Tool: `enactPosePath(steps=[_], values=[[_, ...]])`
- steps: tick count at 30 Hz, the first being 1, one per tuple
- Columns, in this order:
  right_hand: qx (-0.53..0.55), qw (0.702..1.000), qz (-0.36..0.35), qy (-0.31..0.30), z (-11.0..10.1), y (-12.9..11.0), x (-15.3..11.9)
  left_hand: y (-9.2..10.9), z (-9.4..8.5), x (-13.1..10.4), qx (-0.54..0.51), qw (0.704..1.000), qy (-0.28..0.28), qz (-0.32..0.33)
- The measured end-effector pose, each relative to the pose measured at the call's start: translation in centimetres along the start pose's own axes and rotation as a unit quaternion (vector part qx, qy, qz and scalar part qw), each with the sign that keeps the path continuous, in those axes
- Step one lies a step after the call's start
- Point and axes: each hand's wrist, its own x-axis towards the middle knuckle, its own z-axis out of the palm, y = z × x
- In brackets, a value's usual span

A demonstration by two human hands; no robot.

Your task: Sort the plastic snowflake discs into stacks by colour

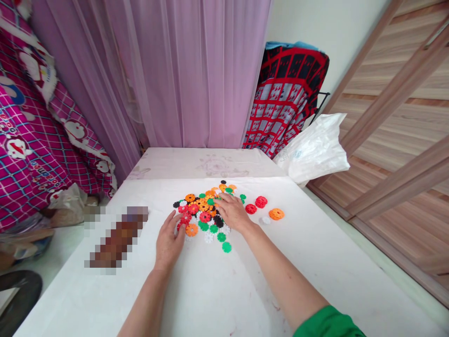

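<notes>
A loose pile of flat, notched plastic discs (203,204) in orange, red, green, black and white lies on the white-covered table (210,290). At the pile's near left edge is my left hand (170,241), fingers apart, its tips by some red discs and an orange disc (191,230). My right hand (231,211) reaches over the pile's right side with fingers spread, close to a green disc (210,201); its fingertips touch the discs there. Right of that hand lie red discs (261,201), orange discs (276,214) and a white disc (265,220), apart from the pile.
A blurred-out brownish object (117,241) lies at the table's left. Beyond the table's right edge is a white plastic bag (315,150), with a red and black patterned cloth (284,93) behind it. Purple curtains (196,70) hang at the back; wooden cabinet doors (396,140) stand right.
</notes>
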Motion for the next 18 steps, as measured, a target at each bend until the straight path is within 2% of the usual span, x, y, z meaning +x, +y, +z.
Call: enactPosePath(steps=[4,7,11,15,18], values=[[0.006,0.998,0.062,0.014,-1.7,2.5,-1.4,0.2,0.0,0.0,-0.005,1.0,0.004,0.004],[-0.005,0.995,0.099,-0.005,-2.2,2.9,-2.7,0.5,-0.1,0.0,-0.009,1.0,-0.002,-0.01],[0.035,0.995,0.097,-0.018,-1.6,1.3,-4.4,0.7,-0.3,-0.1,-0.016,1.0,-0.003,-0.022],[0.106,0.991,0.087,-0.007,-0.5,-0.6,-5.9,0.6,-0.2,0.0,-0.017,1.0,0.002,-0.016],[0.113,0.991,0.066,-0.011,0.2,-1.6,-6.5,0.6,-0.2,0.0,-0.014,1.0,0.002,-0.014]])
